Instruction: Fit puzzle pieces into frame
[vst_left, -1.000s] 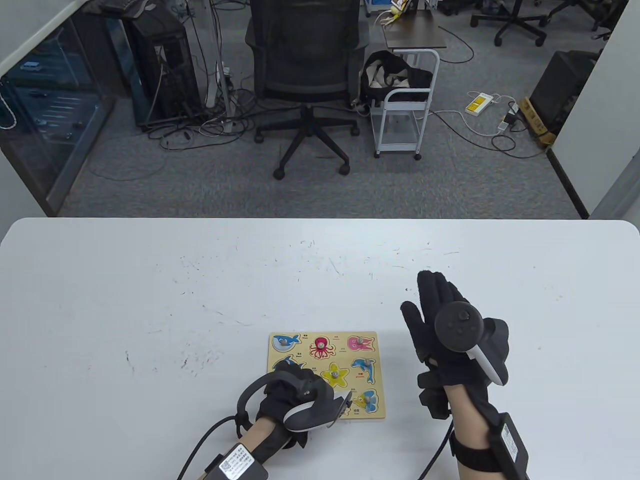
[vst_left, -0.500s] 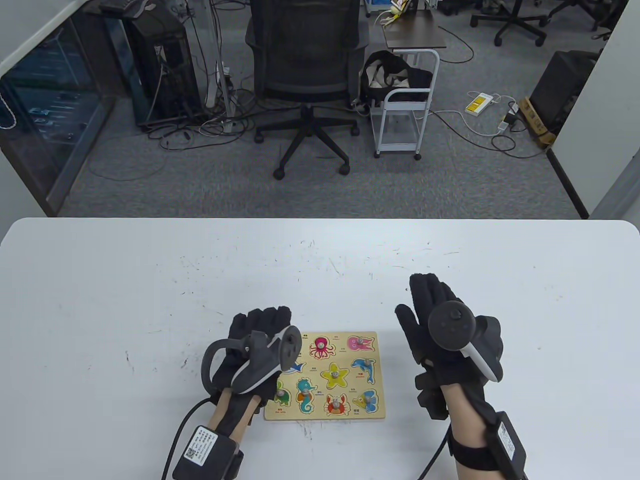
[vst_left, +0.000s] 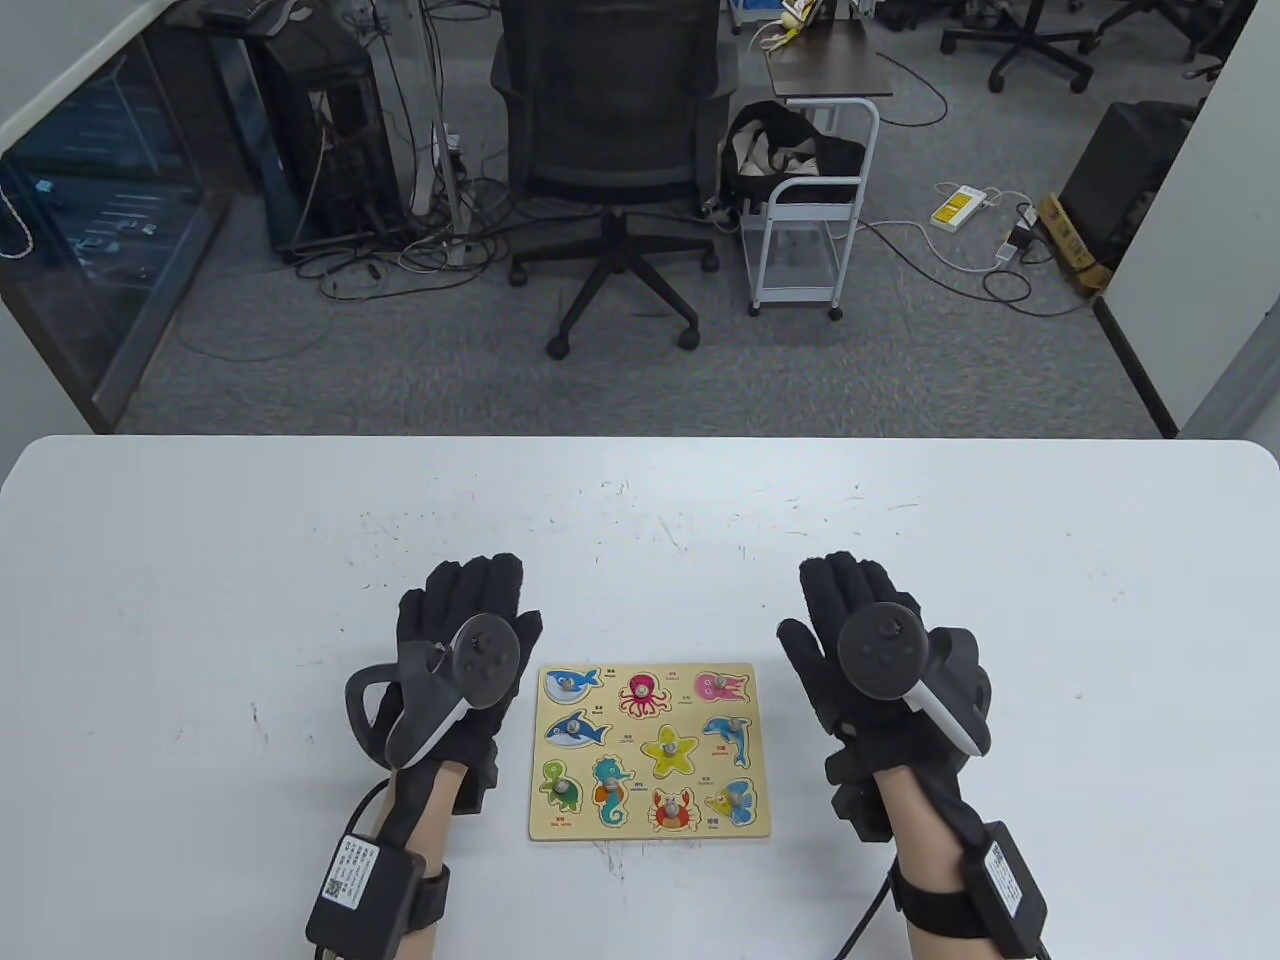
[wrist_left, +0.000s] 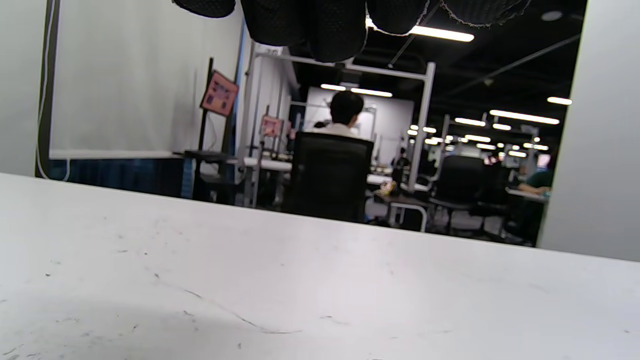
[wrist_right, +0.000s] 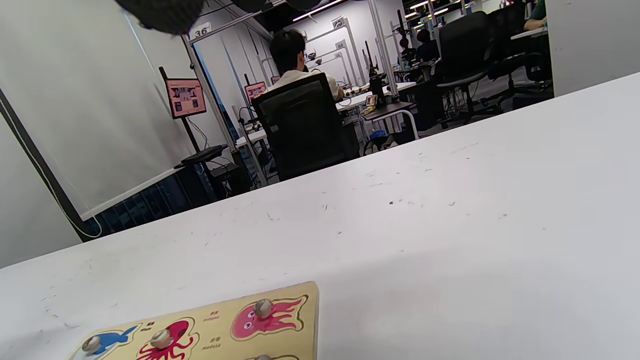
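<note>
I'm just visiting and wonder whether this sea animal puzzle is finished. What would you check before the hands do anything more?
1. All nine slots in the puzzle frame filled: ok.
2. Loose pieces left on the table: none visible, ok.
3. Left hand empty, fingers straight, beside the frame: ok.
4. Right hand empty, beside the frame: ok.
5. Every piece pressed fully flush: cannot tell.
6. Frame lying flat: ok.
</note>
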